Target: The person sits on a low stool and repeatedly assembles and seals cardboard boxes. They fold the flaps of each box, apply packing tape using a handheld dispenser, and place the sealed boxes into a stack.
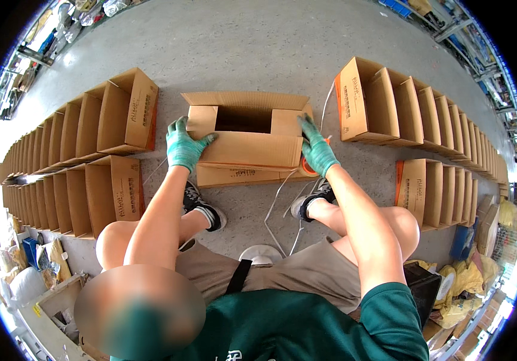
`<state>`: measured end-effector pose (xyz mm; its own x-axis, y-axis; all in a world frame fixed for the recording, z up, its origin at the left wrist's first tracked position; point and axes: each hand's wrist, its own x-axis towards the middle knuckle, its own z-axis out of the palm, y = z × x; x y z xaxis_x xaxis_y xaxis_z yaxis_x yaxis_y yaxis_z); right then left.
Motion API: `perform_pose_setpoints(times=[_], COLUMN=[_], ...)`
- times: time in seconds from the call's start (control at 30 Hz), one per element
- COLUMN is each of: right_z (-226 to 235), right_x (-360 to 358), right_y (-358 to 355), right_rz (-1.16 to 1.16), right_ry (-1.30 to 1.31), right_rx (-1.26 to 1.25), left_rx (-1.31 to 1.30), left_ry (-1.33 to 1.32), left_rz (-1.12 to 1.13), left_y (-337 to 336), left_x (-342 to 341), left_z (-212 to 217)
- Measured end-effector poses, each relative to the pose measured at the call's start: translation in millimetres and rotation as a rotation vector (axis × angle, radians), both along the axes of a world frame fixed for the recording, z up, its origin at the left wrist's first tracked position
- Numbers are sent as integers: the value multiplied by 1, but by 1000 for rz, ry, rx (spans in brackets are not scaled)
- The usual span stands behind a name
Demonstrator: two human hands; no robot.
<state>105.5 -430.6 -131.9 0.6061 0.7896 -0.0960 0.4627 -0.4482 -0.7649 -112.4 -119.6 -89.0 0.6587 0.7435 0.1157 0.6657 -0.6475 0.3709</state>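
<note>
In the middle, between my feet, a cardboard box [249, 147] has its short flaps folded inward. Its long near flap and long far flap stand apart, so a dark gap shows the inside. My left hand [187, 144], in a green glove, holds the box's left end, with the thumb reaching over the near flap. At the right end my right hand [317, 147], gloved alike, presses along the side with fingers stretched upward. Below this box lies another brown carton [234, 176], mostly covered. Beside my right wrist sits an orange ring-shaped thing [308, 167], partly hidden.
Two rows of open cartons [108, 114] curve away on the left, one behind the other. Further rows of cartons [385, 105] stand on the right. White cord [276, 207] trails over the grey floor [246, 48]. Shelves [457, 27] and bagged goods line the edges.
</note>
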Motion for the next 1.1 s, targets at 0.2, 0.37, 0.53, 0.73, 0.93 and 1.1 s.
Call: perform_pose_setpoints(times=[0.2, 0.37, 0.53, 0.73, 0.93, 1.1], right_z=[29, 21, -7, -2, -2, -14], right_x=[9, 10, -8, -13, -11, 53], right_y=[50, 42, 32, 49, 43, 11], right_rz=[-468, -294, -241, -131, -189, -438], right_ry=[438, 330, 222, 8, 91, 513], right_rx=[294, 233, 85, -15, 11, -67], left_rx=[-423, -497, -567, -623, -677, -687], left_ry=[104, 48, -242, -404, -385, -386], left_rz=[149, 61, -6, -50, -30, -16], left_y=[-13, -3, 14, 14, 10, 10], left_x=[5, -2, -23, -21, -18, -22], left_z=[-7, -3, -43, -59, -58, -55])
